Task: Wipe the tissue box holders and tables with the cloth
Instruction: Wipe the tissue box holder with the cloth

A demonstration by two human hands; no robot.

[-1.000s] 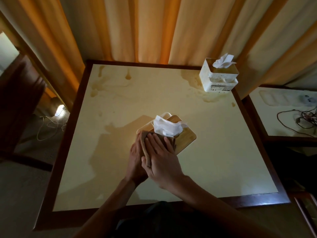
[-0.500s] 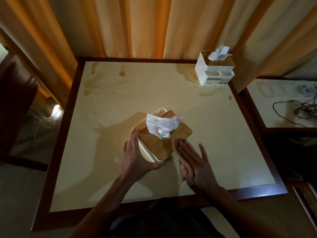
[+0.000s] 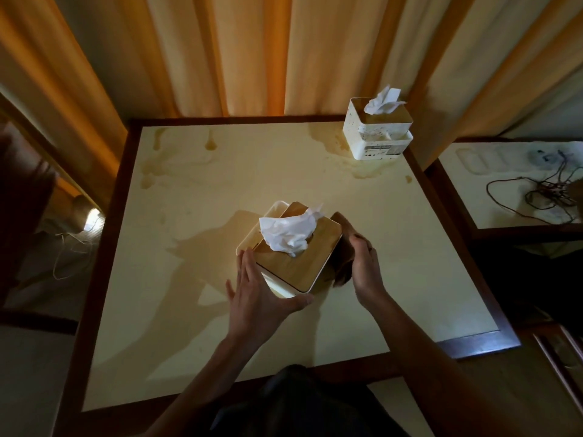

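Where stains [image 3: 344,143] spread, second tissue holder [image 3: 377,134] beside curtains [image 3: 252,52].

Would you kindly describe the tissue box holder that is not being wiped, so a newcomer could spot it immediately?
Start at the square cream table with the dark wooden border, before the orange curtains. Go to its far right corner, where the white tissue box holder stands. Unlike the wooden-lidded holder mid-table, it is all white, speckled, untouched by any hand.

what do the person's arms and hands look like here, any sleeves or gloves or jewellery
Both arms are bare along the whole length in view, with no sleeves showing. The left hand and right hand wear no gloves. No watch, bracelet or ring can be made out, though the light is dim. Dark clothing shows at the bottom edge.
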